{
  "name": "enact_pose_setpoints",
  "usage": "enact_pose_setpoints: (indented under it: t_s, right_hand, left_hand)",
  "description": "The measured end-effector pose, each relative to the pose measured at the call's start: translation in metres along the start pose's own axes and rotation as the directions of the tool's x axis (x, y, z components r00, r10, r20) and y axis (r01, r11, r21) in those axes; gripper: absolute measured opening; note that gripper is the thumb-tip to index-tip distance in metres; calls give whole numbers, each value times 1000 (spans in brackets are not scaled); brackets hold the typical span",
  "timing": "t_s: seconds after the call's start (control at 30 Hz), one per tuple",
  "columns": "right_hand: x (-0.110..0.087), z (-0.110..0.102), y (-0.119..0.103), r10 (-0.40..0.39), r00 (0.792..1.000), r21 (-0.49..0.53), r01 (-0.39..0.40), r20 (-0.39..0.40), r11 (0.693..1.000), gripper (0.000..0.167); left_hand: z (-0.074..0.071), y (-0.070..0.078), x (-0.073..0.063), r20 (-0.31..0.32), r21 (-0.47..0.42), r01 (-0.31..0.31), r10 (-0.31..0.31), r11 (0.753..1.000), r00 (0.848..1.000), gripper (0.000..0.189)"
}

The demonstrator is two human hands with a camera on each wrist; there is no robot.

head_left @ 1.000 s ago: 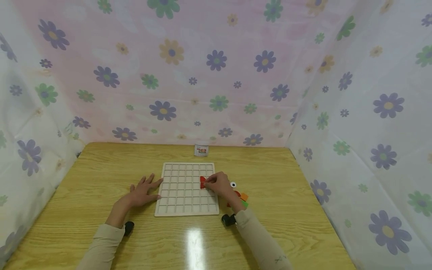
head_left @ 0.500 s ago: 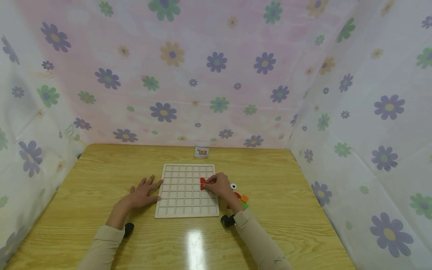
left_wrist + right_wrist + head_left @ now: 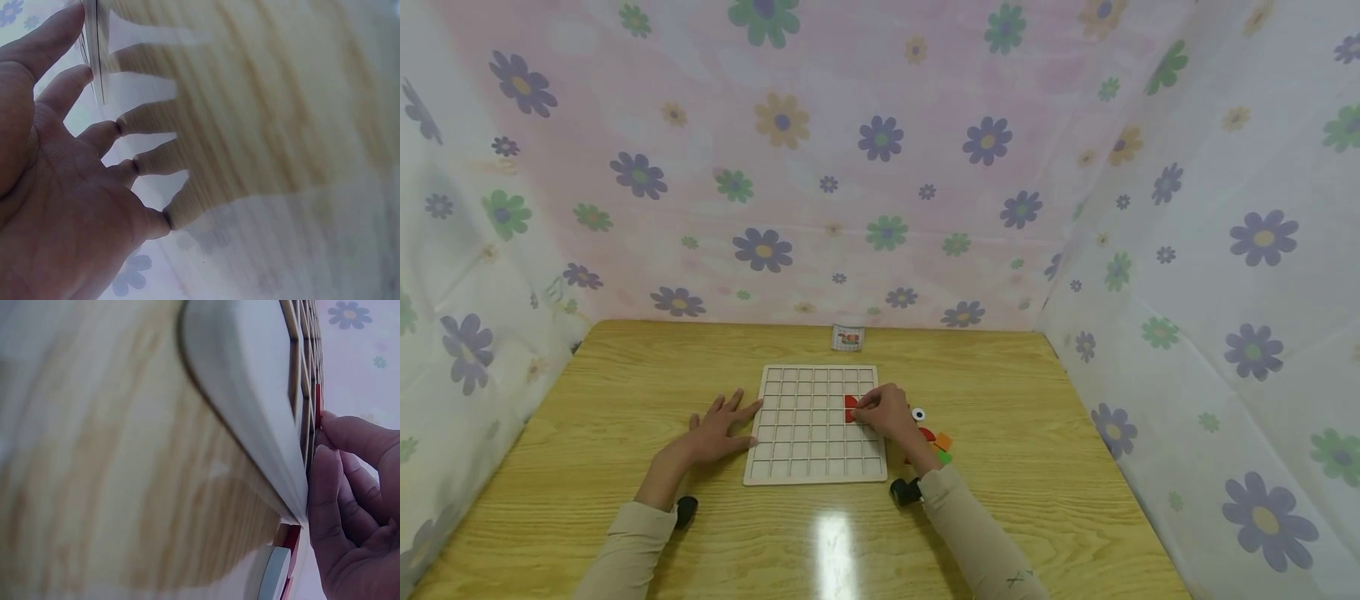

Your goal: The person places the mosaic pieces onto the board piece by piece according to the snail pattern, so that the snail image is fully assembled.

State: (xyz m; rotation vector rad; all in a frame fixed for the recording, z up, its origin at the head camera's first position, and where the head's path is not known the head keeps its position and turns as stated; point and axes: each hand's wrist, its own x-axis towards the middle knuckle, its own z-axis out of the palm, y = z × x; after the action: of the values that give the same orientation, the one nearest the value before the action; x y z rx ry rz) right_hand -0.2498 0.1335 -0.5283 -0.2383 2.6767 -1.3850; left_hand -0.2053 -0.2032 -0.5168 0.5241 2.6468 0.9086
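Observation:
The pale wooden grid board (image 3: 805,482) lies flat on the table. A red piece with a curved edge (image 3: 849,403) sits in the right part of its grid, partly covered by fingers. My right hand (image 3: 889,412) pinches at this piece with thumb and forefinger; in the right wrist view the fingertips meet right at the red edge (image 3: 318,403). My left hand (image 3: 713,429) rests on the table with spread fingers, thumb and forefinger touching the board's left edge. In the left wrist view the left palm (image 3: 75,181) shows, with nothing held.
Right of the board, partly behind the right wrist, lie loose pieces: a white disc with a black dot (image 3: 918,414), a red piece (image 3: 928,434), an orange square (image 3: 943,442) and a green piece (image 3: 944,457). A small picture card (image 3: 848,337) lies at the table's back edge.

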Motion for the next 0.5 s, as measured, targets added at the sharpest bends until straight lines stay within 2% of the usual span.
enact_pose_setpoints:
  t_s: [0.33,0.5]
  right_hand:
    - [-2,-1,0,-31,998,-32,32,51,999,9]
    - [-2,-1,2,-87,995,2,87,58,996,8]
  left_hand:
    - [2,-1,-1,2,-8,4,-4,1000,1000,72]
    - [1,-1,0,-6,-6,-7,7,1000,1000,71]
